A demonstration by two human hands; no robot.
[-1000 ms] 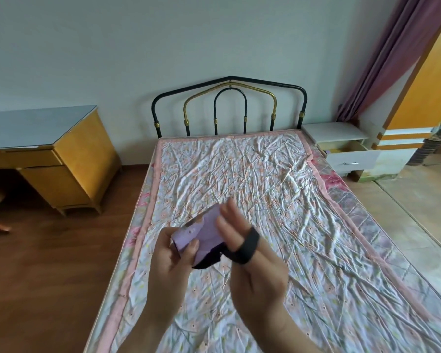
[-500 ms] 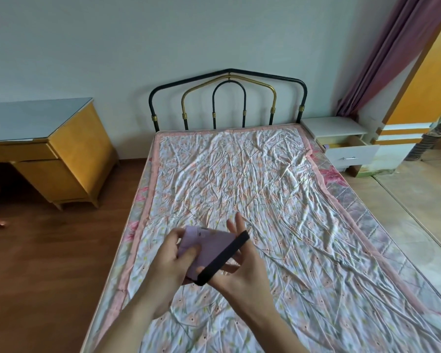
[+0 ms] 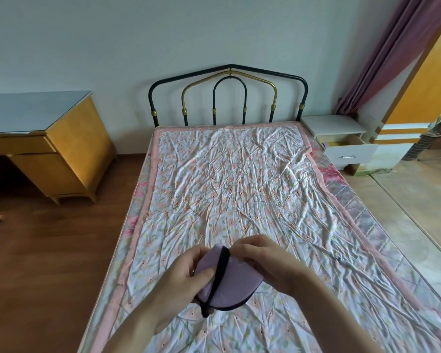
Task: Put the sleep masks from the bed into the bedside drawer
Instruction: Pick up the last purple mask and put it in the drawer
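2 hands pinch 1 lilac sleep mask [image 3: 229, 284] over the bed [image 3: 239, 187]: left fingers [image 3: 201, 275] and right fingers [image 3: 242, 250] curled on it.

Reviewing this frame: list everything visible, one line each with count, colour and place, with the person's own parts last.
sleep mask: 1, lilac with black edging and black strap, held over the near end of the bed
bed: 1, floral pink and white sheet, centre of the room
headboard: 1, black and gold metal bars, against the far wall
bedside drawer: 1, white front, pulled open, in the nightstand right of the bed
nightstand: 1, white, by the bed's far right corner
desk: 1, yellow wood with pale grey top, left of the bed
curtain: 1, mauve, upper right
left hand: 1, grips the mask's left side
right hand: 1, grips the mask's top right edge
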